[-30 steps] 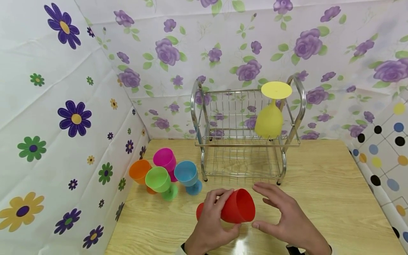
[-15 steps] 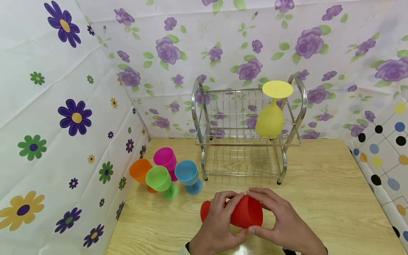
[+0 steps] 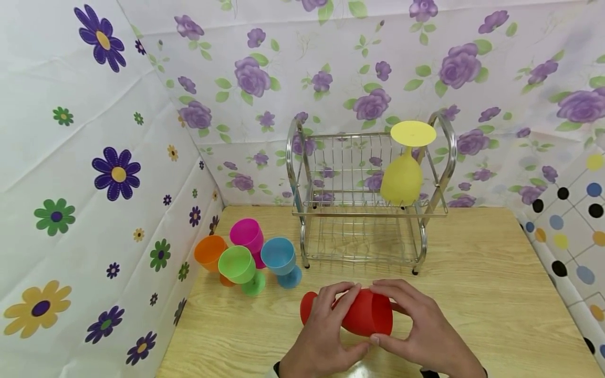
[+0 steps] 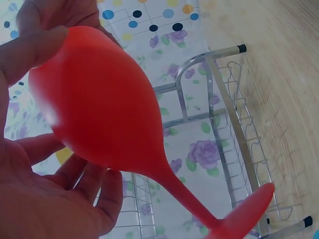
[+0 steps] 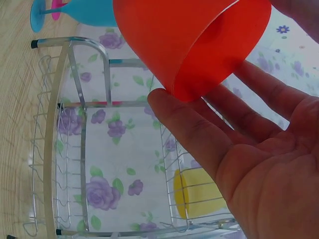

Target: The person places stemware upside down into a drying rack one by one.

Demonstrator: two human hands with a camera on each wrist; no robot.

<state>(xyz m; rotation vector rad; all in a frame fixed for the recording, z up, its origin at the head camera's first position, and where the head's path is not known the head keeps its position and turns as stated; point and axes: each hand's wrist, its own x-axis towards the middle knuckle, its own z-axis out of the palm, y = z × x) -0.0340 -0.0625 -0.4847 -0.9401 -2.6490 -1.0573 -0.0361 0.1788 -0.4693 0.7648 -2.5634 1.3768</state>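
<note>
Head view: my left hand (image 3: pixel 321 333) grips red plastic stemmed goblet (image 3: pixel 360 315), tipped sideways, mouth toward my right hand (image 3: pixel 425 332), whose thumb and fingers hold rim. Goblet in front of silver wire rack (image 3: pixel 370 214) bearing upturned yellow stemmed goblet (image 3: pixel 402 181). Left of rack, on pale wood-grain table (image 3: pixel 477 262): blue stemmed goblet (image 3: pixel 279 257), green goblet (image 3: pixel 237 264), magenta goblet (image 3: pixel 248 236), orange goblet (image 3: pixel 209 253).

Bare left hand (image 3: pixel 326 333) and right hand (image 3: pixel 422 331)
Left wristband (image 3: pixel 277 368) and right wristband (image 3: pixel 429 374) are black, left cuff (image 3: pixel 271 374) pale.
</note>
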